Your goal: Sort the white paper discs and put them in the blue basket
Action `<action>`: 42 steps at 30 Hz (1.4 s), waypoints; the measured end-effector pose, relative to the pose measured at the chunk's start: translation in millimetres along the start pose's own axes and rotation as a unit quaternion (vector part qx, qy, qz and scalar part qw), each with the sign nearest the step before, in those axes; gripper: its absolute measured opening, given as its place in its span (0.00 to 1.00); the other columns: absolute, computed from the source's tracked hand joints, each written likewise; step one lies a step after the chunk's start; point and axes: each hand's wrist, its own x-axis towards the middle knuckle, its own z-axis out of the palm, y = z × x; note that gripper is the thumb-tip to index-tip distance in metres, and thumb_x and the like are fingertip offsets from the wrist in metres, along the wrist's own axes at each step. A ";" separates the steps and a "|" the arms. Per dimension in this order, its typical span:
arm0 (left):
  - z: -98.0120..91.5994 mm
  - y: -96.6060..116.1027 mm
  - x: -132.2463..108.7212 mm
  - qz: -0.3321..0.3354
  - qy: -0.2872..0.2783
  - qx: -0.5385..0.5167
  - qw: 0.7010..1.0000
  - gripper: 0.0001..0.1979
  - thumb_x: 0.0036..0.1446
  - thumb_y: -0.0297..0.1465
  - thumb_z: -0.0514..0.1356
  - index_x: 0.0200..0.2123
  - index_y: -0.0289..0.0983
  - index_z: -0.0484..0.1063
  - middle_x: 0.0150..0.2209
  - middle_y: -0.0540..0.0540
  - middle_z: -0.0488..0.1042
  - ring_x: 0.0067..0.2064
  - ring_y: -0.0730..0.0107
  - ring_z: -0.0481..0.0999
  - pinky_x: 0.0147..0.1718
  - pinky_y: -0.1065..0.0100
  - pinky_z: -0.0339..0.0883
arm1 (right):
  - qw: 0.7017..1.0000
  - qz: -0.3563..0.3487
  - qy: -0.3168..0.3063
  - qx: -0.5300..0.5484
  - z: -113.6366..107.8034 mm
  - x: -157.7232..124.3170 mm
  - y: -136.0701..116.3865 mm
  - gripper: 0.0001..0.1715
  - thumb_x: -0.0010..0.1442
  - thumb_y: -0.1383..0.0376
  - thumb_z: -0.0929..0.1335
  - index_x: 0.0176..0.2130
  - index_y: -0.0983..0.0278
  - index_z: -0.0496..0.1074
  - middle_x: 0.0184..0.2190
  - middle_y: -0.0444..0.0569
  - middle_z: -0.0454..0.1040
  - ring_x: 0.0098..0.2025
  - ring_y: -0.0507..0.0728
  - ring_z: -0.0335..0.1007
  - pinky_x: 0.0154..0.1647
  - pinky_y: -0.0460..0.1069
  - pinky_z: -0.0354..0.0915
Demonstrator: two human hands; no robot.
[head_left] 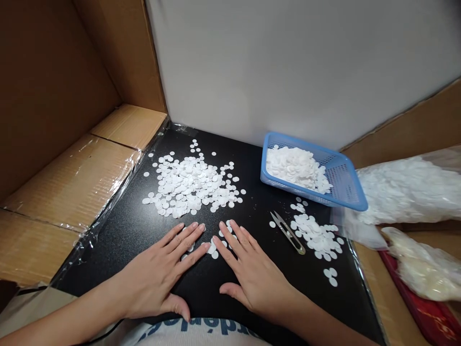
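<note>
Both palms face down on the black tabletop (118,245), near its front edge. My left hand (154,271) lies flat with fingers spread, its fingertips over a few small white discs. My right hand (254,269) is also spread flat, its fingers touching or covering part of a small group of discs (213,250) between the hands. Beyond them is a large loose pile of white discs (190,182). A smaller pile (317,235) lies to the right, beside metal thread snips (288,233). What lies under the fingers is partly hidden.
A blue plastic basket (345,185) holding white discs (297,168) stands at the back right. Right of the table are a clear bag of white pieces (410,187), a bag of yellowish pieces (425,264) and a red item (414,298). Cardboard (72,178) borders the left.
</note>
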 end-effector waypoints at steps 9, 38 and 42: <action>0.9 -8.0 -15.1 -0.111 0.126 -0.158 0.973 0.33 0.70 0.48 0.46 0.72 0.44 0.43 0.72 0.42 0.53 0.71 0.57 0.56 0.67 0.55 0.57 | 0.993 0.052 0.080 0.067 -0.2 -15.2 1.1 0.46 0.71 0.49 0.59 0.73 0.64 0.34 0.73 0.58 0.45 0.74 0.65 0.38 0.67 0.64 0.60; 1.5 -44.5 67.0 -0.072 0.123 0.039 0.989 0.30 0.72 0.44 0.47 0.70 0.37 0.50 0.71 0.38 0.55 0.71 0.54 0.53 0.67 0.50 0.53 | 0.993 0.010 0.110 0.042 -5.5 30.4 17.2 0.24 0.71 0.68 0.60 0.63 0.67 0.66 0.66 0.57 0.63 0.71 0.65 0.52 0.66 0.64 0.62; 10.2 -50.8 67.4 -0.060 0.120 0.087 0.987 0.37 0.70 0.49 0.46 0.73 0.39 0.37 0.72 0.40 0.49 0.73 0.54 0.48 0.69 0.50 0.44 | 0.965 0.063 0.221 0.127 -12.1 24.1 28.0 0.20 0.70 0.72 0.59 0.57 0.65 0.70 0.58 0.56 0.72 0.64 0.60 0.62 0.62 0.59 0.66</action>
